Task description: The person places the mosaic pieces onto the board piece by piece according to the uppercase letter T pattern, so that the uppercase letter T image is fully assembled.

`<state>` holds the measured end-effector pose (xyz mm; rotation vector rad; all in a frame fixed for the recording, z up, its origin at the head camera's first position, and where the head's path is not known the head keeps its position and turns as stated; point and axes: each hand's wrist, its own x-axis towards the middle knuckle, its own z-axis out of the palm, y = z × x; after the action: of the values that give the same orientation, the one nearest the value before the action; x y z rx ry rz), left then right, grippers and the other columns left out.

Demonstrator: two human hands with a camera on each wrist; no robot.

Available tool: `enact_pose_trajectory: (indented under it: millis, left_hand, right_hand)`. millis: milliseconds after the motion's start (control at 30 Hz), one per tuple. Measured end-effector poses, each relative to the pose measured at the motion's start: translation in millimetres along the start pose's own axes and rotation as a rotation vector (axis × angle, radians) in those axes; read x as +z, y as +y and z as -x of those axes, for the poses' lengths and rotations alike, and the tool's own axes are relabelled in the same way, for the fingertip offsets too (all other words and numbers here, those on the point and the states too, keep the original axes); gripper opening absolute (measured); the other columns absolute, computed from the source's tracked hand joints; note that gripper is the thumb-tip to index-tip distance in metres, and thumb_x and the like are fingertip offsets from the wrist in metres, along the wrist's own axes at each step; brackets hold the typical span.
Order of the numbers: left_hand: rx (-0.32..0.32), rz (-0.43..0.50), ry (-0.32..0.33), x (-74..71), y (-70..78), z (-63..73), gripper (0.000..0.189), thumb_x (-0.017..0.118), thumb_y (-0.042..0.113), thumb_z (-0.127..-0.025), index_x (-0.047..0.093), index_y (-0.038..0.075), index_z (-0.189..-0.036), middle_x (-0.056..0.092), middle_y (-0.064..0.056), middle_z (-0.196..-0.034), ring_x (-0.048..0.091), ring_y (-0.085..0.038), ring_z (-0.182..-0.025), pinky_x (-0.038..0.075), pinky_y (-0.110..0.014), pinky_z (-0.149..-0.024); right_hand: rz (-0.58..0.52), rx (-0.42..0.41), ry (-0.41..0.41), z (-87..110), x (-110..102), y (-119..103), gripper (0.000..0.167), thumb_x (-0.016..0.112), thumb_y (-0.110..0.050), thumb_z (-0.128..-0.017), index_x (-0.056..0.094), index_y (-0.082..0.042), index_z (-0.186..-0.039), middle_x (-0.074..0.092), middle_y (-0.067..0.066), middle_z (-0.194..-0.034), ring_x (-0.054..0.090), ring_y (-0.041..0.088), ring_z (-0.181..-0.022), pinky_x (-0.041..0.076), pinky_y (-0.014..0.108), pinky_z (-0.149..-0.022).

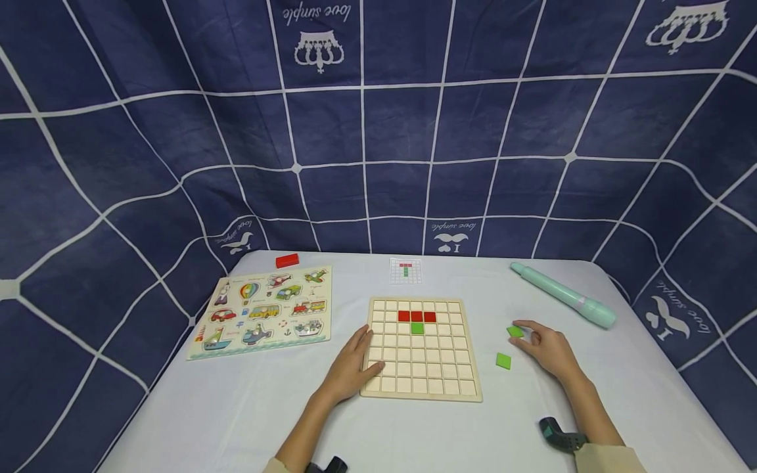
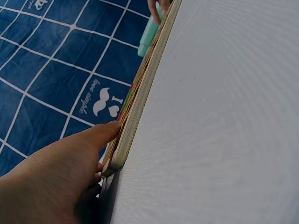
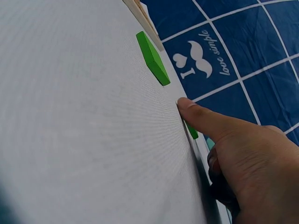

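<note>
A wooden grid board (image 1: 420, 387) lies flat on the table. Three red tiles (image 1: 416, 316) form a row in its upper part, with one green tile (image 1: 417, 328) below the middle one. My left hand (image 1: 345, 371) rests on the board's left edge, the thumb lying over the squares; the left wrist view shows that thumb on the board's rim (image 2: 140, 102). Right of the board, my right hand (image 1: 547, 348) pinches a green tile (image 1: 515, 332) between thumb and fingers, low at the tabletop. Another loose green tile (image 1: 503, 360) lies nearer the board, also a thick green piece (image 3: 154, 58) in the right wrist view.
Behind the board lies a small pattern card (image 1: 405, 270) with a red and green T. A vehicle picture puzzle (image 1: 266, 312) is at left, a red block (image 1: 287, 261) behind it. A mint-green tube-shaped object (image 1: 564, 295) lies at back right. A blue curtain (image 1: 396, 125) surrounds the table.
</note>
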<state>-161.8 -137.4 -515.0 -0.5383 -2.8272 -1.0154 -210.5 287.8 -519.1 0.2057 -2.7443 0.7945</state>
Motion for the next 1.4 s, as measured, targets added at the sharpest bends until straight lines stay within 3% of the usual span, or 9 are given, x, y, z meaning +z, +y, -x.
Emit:
enact_pose_trajectory:
  millis: [533, 700, 1000, 1400]
  left_hand:
    - [-0.003, -0.004, -0.002, 1.8, -1.3, -0.9, 0.074, 0.059, 0.042, -0.088, 0.032, -0.001, -0.142, 0.024, -0.013, -0.149, 0.025, -0.030, -0.135, 0.027, -0.045, -0.106]
    - [-0.002, -0.004, -0.002, 2.0, -1.3, -0.3, 0.073, 0.059, 0.041, -0.088, 0.032, -0.001, -0.142, 0.024, -0.013, -0.149, 0.025, -0.030, -0.134, 0.027, -0.045, -0.105]
    - [0.006, -0.004, 0.006, 1.5, -1.4, 0.0, 0.073, 0.060, 0.040, -0.087, 0.032, -0.002, -0.141, 0.025, -0.014, -0.148, 0.025, -0.030, -0.134, 0.027, -0.045, -0.105]
    - [0.004, -0.003, 0.006, 1.4, -1.2, 0.3, 0.074, 0.061, 0.039, -0.087, 0.032, -0.002, -0.141, 0.024, -0.013, -0.149, 0.025, -0.030, -0.135, 0.027, -0.046, -0.105]
  right_hand:
    - [-0.012, 0.007, 0.018, 1.3, -6, 6, 0.034, 0.074, -0.029, -0.078, 0.067, -0.006, -0.101, 0.038, -0.006, -0.052, 0.033, 0.010, -0.046, 0.028, 0.024, -0.042]
    - [-0.047, -0.002, 0.027, 2.3, -3, -2, 0.034, 0.074, -0.031, -0.077, 0.067, -0.007, -0.100, 0.038, -0.006, -0.051, 0.033, 0.009, -0.045, 0.028, 0.024, -0.041]
    - [-0.103, -0.121, -0.010, -4.4, 21, -48, 0.033, 0.074, -0.038, -0.076, 0.069, -0.014, -0.097, 0.036, -0.010, -0.049, 0.029, 0.004, -0.042, 0.027, 0.022, -0.039]
    - [-0.137, -0.210, -0.095, -6.6, 60, -122, 0.028, 0.073, -0.041, -0.076, 0.068, -0.022, -0.097, 0.033, -0.014, -0.048, 0.026, 0.002, -0.042, 0.024, 0.021, -0.040]
